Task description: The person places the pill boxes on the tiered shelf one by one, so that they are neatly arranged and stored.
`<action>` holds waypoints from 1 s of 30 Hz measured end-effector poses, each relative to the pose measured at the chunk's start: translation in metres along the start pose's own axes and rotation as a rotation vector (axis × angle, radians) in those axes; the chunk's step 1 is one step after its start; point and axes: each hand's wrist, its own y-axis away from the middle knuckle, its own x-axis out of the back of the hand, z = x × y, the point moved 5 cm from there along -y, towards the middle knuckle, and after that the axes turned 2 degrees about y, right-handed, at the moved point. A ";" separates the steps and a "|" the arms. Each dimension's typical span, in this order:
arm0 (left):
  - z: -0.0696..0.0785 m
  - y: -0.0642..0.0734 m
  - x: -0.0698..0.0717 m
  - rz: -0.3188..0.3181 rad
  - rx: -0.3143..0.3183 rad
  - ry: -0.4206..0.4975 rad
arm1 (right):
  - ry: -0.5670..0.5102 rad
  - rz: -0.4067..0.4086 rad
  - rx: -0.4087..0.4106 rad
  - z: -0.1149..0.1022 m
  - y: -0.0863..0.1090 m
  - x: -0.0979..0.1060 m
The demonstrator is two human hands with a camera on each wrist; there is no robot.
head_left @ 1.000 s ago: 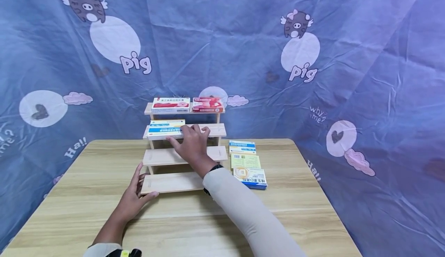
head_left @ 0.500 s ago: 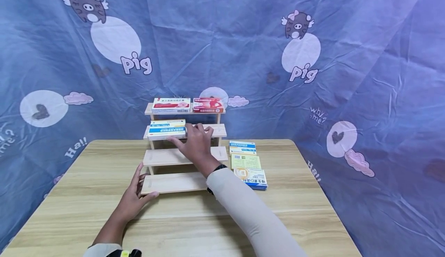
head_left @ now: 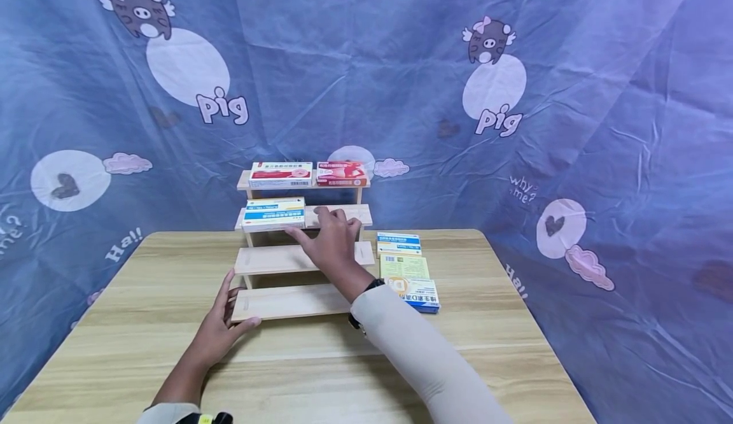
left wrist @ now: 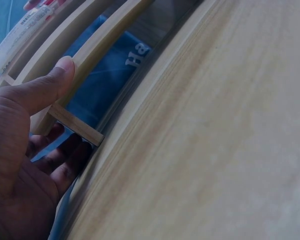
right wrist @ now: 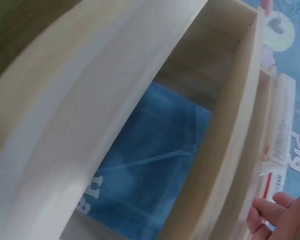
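Observation:
A four-step wooden display rack (head_left: 286, 302) stands on the table. My left hand (head_left: 216, 332) grips the left end of its lowest step; in the left wrist view the thumb lies on the front edge and the fingers (left wrist: 67, 160) curl behind. On the second step from the top, at the left, lies a white, blue and yellow medicine box (head_left: 273, 214). Just right of that box my right hand (head_left: 334, 242) hovers over the steps, fingers loosely bent, holding nothing. At the right wrist view's edge, part of this hand (right wrist: 285, 220) shows beside the rack.
Two more medicine boxes occupy the top step: a white and red one (head_left: 281, 174) and a red one (head_left: 342, 173). Right of the rack lie a blue and white box (head_left: 399, 243), a yellow-green box (head_left: 404, 266) and a vitamin D box (head_left: 413, 293). A blue cloth (head_left: 366, 80) hangs behind.
My right hand has let go of the white, blue and yellow medicine box and drawn away to the right and slightly down. My left hand has stayed on the rack.

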 end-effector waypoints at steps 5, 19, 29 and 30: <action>0.001 0.000 0.000 0.000 -0.007 0.002 | -0.050 -0.049 -0.041 0.003 0.007 0.008; -0.001 0.000 0.000 -0.003 0.002 -0.011 | -0.234 -0.107 -0.130 0.034 0.031 0.037; 0.001 0.001 0.000 0.000 0.027 -0.008 | -0.270 -0.107 -0.098 0.064 0.043 0.058; 0.002 0.001 0.000 0.001 0.027 -0.008 | -0.274 -0.108 -0.098 0.068 0.043 0.060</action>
